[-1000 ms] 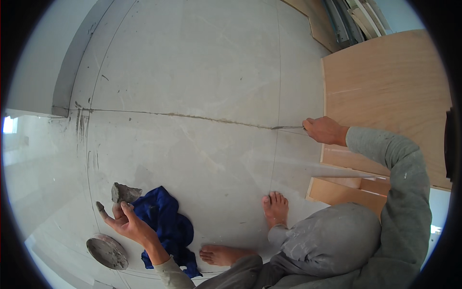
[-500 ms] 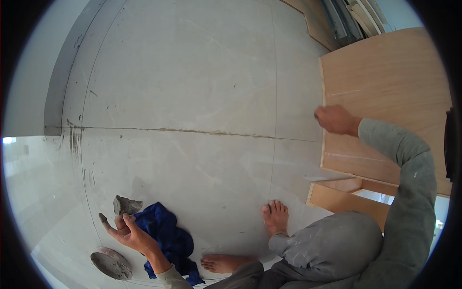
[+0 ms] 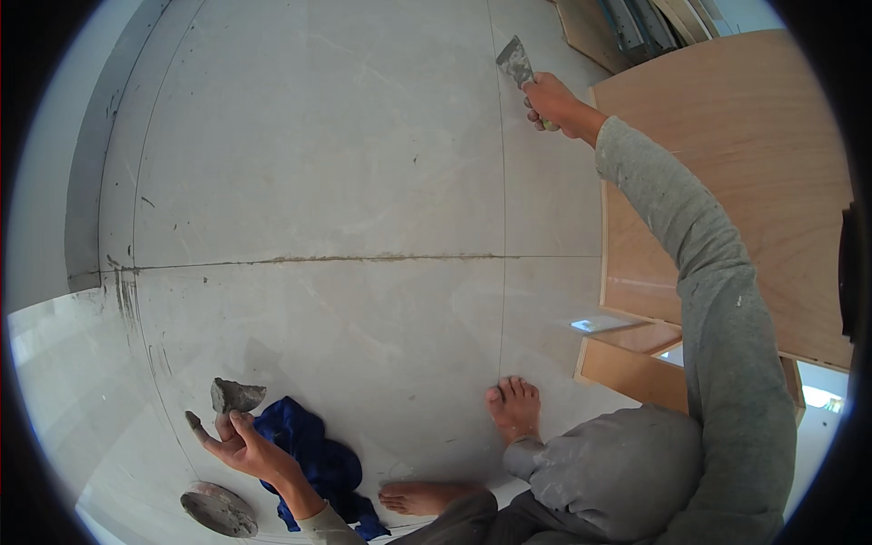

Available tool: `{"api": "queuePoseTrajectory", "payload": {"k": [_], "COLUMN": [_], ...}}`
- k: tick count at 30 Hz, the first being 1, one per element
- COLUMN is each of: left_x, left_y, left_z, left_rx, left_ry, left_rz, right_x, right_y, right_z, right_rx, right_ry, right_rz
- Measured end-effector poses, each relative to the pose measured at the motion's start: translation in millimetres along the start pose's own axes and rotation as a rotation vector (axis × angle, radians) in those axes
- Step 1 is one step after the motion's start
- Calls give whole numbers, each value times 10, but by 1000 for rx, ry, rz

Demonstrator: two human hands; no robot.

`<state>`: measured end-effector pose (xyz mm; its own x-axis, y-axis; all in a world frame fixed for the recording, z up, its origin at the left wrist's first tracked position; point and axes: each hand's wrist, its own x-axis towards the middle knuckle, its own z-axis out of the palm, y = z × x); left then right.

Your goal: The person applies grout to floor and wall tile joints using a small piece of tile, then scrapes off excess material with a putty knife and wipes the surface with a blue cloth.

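My right hand (image 3: 556,104) is closed around the handle of a putty knife (image 3: 516,62), held above the tiled floor at the far right. Its blade is smeared with grey and points away to the left. At the lower left, my left hand (image 3: 243,445) pinches a grey, mortar-smeared angular piece (image 3: 238,396) between thumb and fingers, with the index finger stretched out to the left. Whether this piece has a handle cannot be made out. A dark blue cloth (image 3: 313,454) lies beside that hand, and a round bowl with grey paste (image 3: 218,510) stands below it.
A grey-brown smeared joint (image 3: 363,258) runs across the pale tiles (image 3: 345,154). Wooden panels (image 3: 727,182) and a box-like wooden frame (image 3: 636,368) occupy the right side. Boards and metal profiles (image 3: 636,32) lean at the far right. My bare feet (image 3: 516,409) rest on the floor.
My right hand has swung away from me and to the left, bringing the putty knife into plain sight. The left hand keeps its grip almost unmoved. The view has shifted slightly.
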<state>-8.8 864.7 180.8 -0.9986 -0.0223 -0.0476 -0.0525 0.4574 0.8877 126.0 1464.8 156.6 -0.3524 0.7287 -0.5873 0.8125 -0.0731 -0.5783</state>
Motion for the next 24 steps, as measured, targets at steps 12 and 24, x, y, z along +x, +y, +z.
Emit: {"api": "queuePoseTrajectory", "payload": {"k": [12, 24], "left_x": [24, 27], "left_y": [6, -21], "left_z": [-98, -181], "left_rx": [-76, -124], "left_ry": [16, -8], "left_rz": [-3, 32], "right_x": [-506, -1320], "right_y": [196, 380], "right_z": [284, 601], "right_rx": [-74, -163], "right_ry": [-6, 114], "right_rz": [67, 4]}}
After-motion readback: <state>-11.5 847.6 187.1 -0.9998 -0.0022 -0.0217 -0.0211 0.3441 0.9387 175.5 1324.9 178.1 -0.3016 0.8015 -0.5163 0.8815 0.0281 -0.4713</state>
